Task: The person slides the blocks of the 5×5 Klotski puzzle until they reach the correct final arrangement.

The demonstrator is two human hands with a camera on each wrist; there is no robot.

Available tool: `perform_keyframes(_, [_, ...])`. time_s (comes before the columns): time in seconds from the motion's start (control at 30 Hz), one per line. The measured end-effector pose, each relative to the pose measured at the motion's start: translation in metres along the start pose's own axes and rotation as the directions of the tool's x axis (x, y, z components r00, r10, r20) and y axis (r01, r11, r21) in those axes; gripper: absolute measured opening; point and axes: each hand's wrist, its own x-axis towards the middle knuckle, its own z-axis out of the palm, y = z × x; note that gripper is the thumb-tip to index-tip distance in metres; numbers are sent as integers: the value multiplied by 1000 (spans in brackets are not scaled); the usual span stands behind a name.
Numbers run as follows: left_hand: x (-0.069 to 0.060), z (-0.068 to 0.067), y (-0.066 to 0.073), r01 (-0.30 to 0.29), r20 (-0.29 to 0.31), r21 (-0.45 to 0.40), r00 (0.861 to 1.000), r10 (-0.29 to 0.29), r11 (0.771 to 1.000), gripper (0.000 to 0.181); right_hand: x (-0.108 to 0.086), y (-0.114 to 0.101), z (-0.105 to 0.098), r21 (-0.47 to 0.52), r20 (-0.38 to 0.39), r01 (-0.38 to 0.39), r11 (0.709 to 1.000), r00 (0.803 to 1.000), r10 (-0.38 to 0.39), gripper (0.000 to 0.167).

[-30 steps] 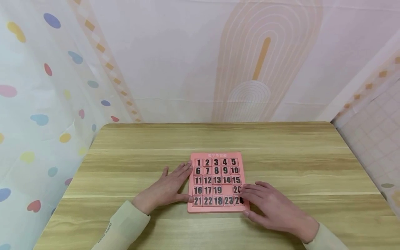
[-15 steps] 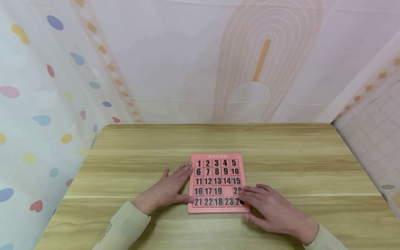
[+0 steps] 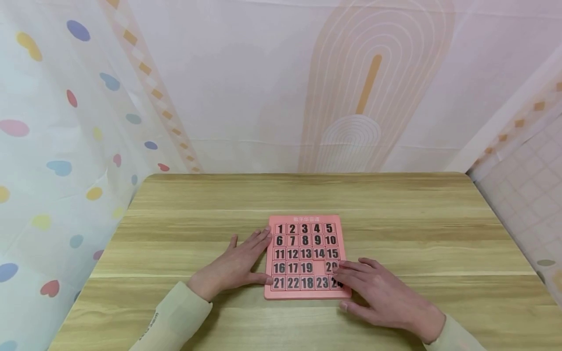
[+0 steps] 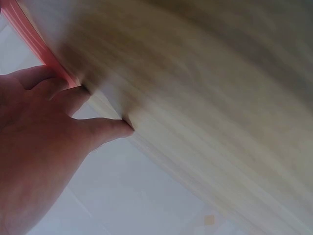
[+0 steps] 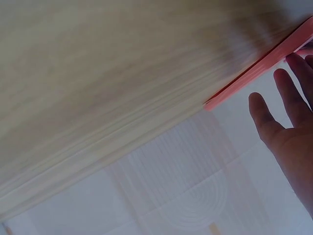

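A pink number sliding puzzle (image 3: 303, 295) lies flat on the table. Its numbered tiles fill the frame except for one gap (image 3: 319, 267) right of the 19 tile, in the fourth row. My left hand (image 3: 232, 268) rests along the puzzle's left edge, fingers extended, thumb near the lower-left corner. From the right, my right hand (image 3: 382, 292) reaches over the frame, its fingertips on the 20 tile (image 3: 330, 266) and partly covering the 24 tile (image 3: 336, 283). Its thumb is off the puzzle, near the lower-right corner. Both wrist views show the puzzle only as a pink edge.
The wood-grain table (image 3: 219, 195) extends around the puzzle on every side. Behind it hangs a pale patterned cloth (image 3: 246, 97). Another cloth with coloured hearts and dots (image 3: 57, 168) hangs at the left.
The 20 tile has shifted slightly left toward the gap, along with the right hand's fingertips. The left hand has stayed in place.
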Motion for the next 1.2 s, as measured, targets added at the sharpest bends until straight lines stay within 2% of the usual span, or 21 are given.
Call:
perform_keyframes(0.5, [-1, -1, 1, 6, 3, -9, 1000, -6, 1000, 105, 4, -3, 2, 13, 27, -13, 1000, 1000, 13, 47])
perform_keyframes(1.2, [0, 0, 1, 8, 6, 5, 1000, -8, 1000, 104, 12, -7, 7, -3, 33, 17, 1000, 999, -17, 52])
